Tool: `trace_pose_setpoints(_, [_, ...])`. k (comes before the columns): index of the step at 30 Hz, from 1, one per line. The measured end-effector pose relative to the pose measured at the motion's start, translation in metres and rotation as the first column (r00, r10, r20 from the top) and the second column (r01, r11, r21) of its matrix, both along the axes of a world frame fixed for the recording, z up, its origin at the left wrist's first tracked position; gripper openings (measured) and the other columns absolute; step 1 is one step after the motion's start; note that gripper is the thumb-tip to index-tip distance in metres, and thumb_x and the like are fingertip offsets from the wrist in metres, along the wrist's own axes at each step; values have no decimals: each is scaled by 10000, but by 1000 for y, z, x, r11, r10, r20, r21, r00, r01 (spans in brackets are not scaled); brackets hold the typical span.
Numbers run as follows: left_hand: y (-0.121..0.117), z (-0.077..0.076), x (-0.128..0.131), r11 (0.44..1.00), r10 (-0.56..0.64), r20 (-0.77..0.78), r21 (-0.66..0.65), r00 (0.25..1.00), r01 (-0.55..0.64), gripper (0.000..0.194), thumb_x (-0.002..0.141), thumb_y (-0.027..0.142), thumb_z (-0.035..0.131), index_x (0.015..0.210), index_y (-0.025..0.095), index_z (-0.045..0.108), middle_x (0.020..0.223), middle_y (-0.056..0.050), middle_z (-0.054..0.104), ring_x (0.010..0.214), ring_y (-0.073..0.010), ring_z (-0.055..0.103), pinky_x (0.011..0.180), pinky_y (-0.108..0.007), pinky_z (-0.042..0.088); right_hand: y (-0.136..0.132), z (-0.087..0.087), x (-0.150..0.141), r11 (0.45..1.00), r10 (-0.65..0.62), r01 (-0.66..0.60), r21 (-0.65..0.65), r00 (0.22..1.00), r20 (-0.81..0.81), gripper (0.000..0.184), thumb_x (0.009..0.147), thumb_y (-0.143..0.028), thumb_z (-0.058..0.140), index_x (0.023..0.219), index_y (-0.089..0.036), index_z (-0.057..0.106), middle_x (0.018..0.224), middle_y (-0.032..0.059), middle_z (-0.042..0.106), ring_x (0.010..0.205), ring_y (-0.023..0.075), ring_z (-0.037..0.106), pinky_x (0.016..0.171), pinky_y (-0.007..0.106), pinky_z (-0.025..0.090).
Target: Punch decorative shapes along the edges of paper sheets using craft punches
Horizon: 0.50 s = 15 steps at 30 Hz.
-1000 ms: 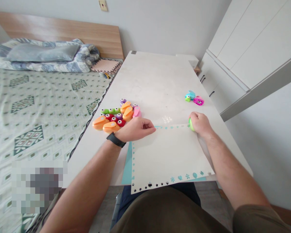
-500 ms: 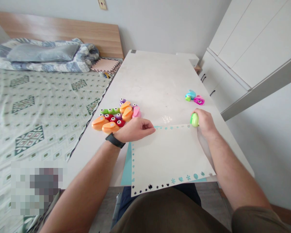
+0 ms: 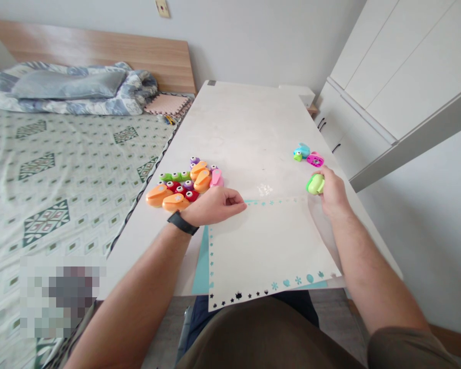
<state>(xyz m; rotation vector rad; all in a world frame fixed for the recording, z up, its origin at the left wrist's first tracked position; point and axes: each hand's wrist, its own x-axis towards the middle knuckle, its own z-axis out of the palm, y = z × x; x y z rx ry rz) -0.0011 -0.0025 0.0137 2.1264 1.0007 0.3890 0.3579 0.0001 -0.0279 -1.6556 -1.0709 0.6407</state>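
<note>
The lime-green plastic craft punch (image 3: 315,184) has been carried away from the top edge of the paper, towards the far side of the worktop, and is gripped in the closed fingers of the right hand (image 3: 332,189). It is held just above the worktop, near a magenta punch (image 3: 315,159), which sits beside a sky-blue punch (image 3: 301,150) and a small green punch (image 3: 297,156). The left hand (image 3: 215,205) is laid on the near-left part of a white paper sheet (image 3: 269,251), its fingers loosely curled and gripping nothing, with a black wristband (image 3: 182,223) on the wrist. The sheet is bordered with punched stars, flowers and other small shapes, and a teal sheet (image 3: 200,266) lies partly beneath it. Just left of the hand, a tight cluster of craft punches is gathered, with orange teardrop-handled punches (image 3: 157,195) among red (image 3: 192,195), green (image 3: 172,176), purple (image 3: 194,160) and pink (image 3: 216,178) ones. Small white paper cut-outs (image 3: 265,189) are scattered on the white worktop (image 3: 246,123) above the sheet. A bed with a green-patterned sheet (image 3: 69,169) is seen to the left.
</note>
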Motion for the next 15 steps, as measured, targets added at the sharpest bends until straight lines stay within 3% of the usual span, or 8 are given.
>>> trace_pose_setpoints(3, [0, -1, -1, 1000, -8, -8, -1, 1000, 8, 341, 907, 478, 579, 856, 172, 720, 711, 0, 671, 627, -107, 560, 567, -219, 413, 0, 4, -4, 996, -85, 91, 11, 961, -265, 330, 798, -550, 573, 816, -224, 623, 666, 11, 605, 588, 186, 589, 442, 296, 408])
trace_pose_setpoints(7, [0, -3, -2, 1000, -21, -23, 0, 1000, 21, 350, 903, 490, 580, 853, 174, 721, 701, 0, 662, 622, -107, 550, 551, -222, 392, -4, 12, -12, 998, 7, 30, 62, 853, -523, 197, 731, -399, 684, 794, -224, 618, 692, 2, 619, 629, 179, 597, 472, 290, 440])
trace_pose_setpoints(15, [-1, 0, -1, 1000, -24, -37, -4, 999, 24, 353, 902, 490, 584, 835, 167, 710, 674, 11, 638, 597, -94, 523, 536, -213, 378, -14, 26, -17, 979, 193, -183, 96, 649, -736, 168, 739, -325, 596, 828, -193, 651, 789, 60, 652, 687, 200, 624, 472, 287, 453])
